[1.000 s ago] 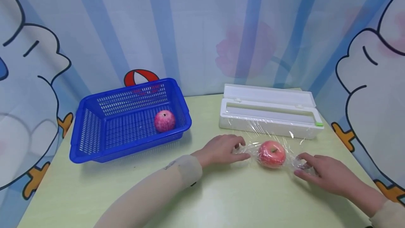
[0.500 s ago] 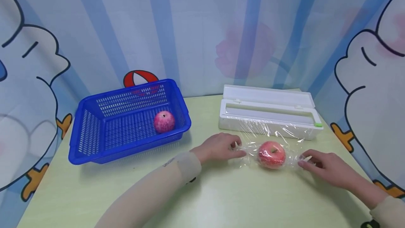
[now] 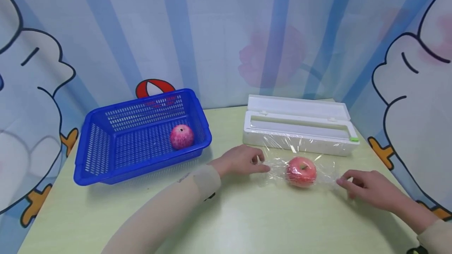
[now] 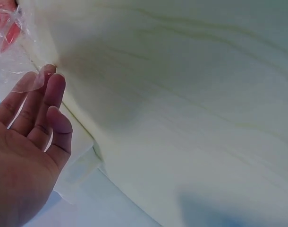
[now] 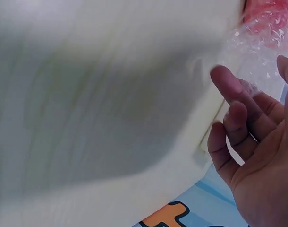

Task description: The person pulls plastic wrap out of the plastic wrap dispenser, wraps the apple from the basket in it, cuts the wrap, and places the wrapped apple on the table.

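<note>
A red apple (image 3: 301,172) sits on the pale green counter (image 3: 240,211) between the two hands, under clear film (image 3: 279,167) that gathers into a crinkled tail on each side of it. The left hand (image 3: 243,160) is at one tail, its grip loosely spread: the head view shows a gap between thumb and forefinger, and from the left wrist the film lies against the fingertips. The right hand (image 3: 372,187) is at the other tail, touching the film, and its grip too is spread, thumb standing apart from the half-bent fingers in the right wrist view. Just behind the apple is a long white box (image 3: 293,133) with its lid raised, a slot along its top and a small green piece (image 3: 354,139) at the right end; shiny film (thin enough to show mainly by its creases) covers part of its front. To the left, well apart from the apple, a blue perforated basket (image 3: 152,162) holds a streaky pinkish-red fruit (image 3: 181,137) near its right end. A light sleeve (image 3: 176,203) covers the left forearm, and a blue-striped cartoon backdrop (image 3: 219,30) hangs behind the counter.
</note>
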A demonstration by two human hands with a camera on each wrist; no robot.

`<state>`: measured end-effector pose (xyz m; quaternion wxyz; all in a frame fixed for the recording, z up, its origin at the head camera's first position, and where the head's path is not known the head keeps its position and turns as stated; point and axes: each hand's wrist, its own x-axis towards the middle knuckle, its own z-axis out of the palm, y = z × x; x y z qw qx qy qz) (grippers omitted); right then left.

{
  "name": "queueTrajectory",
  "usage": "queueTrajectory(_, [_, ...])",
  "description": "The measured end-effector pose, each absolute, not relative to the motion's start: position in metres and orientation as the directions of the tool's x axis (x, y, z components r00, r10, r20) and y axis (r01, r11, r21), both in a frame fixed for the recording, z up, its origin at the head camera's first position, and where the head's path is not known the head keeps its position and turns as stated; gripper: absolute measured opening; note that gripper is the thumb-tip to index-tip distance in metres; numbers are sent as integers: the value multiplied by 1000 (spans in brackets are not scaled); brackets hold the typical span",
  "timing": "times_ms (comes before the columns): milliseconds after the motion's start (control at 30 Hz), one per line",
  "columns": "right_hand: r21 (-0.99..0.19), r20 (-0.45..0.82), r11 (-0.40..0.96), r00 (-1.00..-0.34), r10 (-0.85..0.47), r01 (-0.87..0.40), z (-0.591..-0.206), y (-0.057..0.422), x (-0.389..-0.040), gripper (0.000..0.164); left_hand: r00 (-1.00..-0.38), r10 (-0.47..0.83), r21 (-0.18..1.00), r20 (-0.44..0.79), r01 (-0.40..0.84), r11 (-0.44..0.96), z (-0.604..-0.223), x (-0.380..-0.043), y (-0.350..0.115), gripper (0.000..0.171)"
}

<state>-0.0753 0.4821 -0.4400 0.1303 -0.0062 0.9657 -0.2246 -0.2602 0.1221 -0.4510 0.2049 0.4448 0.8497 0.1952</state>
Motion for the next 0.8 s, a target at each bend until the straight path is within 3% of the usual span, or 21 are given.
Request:
queueTrajectory(367, [-314, 11, 945, -996, -90, -89, -425, 495, -84, 17, -577, 814, 580, -70, 640, 504, -435, -260, 120, 51])
queueTrajectory(500, [-303, 40, 950, -997, -60, -69, -419, 507, -89, 31, -596, 802, 580, -31, 643, 500, -429, -260, 123, 51])
queueTrajectory(800, [-409, 173, 912, -981, 92, 14, -425, 519, -99, 72, -567, 823, 421, 47, 758, 498, -405, -252, 168, 45])
